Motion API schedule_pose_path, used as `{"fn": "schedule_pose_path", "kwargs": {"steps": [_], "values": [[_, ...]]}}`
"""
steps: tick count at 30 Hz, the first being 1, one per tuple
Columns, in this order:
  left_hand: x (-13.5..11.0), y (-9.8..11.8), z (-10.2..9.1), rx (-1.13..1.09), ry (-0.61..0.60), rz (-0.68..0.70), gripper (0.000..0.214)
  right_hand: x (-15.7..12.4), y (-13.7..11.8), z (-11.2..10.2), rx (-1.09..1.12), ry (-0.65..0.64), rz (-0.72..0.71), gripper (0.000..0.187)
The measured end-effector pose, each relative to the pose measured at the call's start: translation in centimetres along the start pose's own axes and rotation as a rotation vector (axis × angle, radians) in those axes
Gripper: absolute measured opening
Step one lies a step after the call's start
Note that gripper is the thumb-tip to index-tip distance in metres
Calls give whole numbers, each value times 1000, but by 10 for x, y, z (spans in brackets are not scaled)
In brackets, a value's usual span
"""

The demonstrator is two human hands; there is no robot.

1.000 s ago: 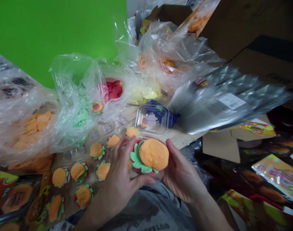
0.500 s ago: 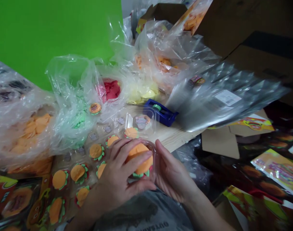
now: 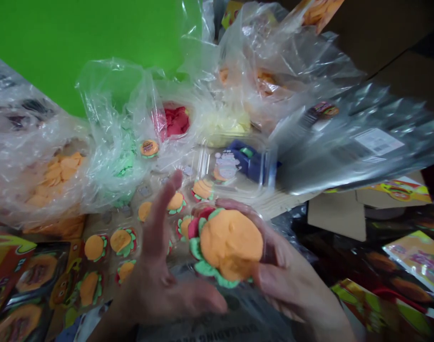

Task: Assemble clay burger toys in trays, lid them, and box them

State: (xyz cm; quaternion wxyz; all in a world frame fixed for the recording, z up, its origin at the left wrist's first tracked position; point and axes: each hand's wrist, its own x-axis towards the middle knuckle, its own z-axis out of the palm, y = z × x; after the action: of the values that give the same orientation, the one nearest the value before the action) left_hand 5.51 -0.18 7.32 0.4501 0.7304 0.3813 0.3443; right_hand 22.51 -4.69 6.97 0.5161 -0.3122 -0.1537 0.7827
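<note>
Since half a second ago, the left hand (image 3: 150,268) has come off the toy burger (image 3: 231,242) and is spread beside it. Alone now, the right hand (image 3: 291,275) pinches the burger between thumb and fingers, holding it raised in front of the person. Largest around them is a plain green panel (image 3: 77,42), then silver packaging (image 3: 320,156) whose white label (image 3: 380,141) is too blurred to read. Grey fabric (image 3: 217,327) below the hands bears blurred lettering. Beyond the burger, a clear container (image 3: 226,164) shows lavender print, also illegible. Smallest, a sticker-topped burger (image 3: 149,148) carries dark, unreadable writing.
</note>
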Motion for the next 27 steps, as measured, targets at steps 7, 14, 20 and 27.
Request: {"fn": "schedule_pose_path", "kwargs": {"steps": [7,14,20,27], "values": [[46,-2,-4,-489,72,-334,49,2,4,0,-68,-124,44,58],[57,-15,-20,-328,-54,-174,29,11,6,-4,111,-109,147,55],[37,-9,-28,-194,-84,-186,33,25,10,-3,285,-131,136,31],[21,-12,-46,-212,-214,-175,51,31,3,1,355,-151,206,31]]}}
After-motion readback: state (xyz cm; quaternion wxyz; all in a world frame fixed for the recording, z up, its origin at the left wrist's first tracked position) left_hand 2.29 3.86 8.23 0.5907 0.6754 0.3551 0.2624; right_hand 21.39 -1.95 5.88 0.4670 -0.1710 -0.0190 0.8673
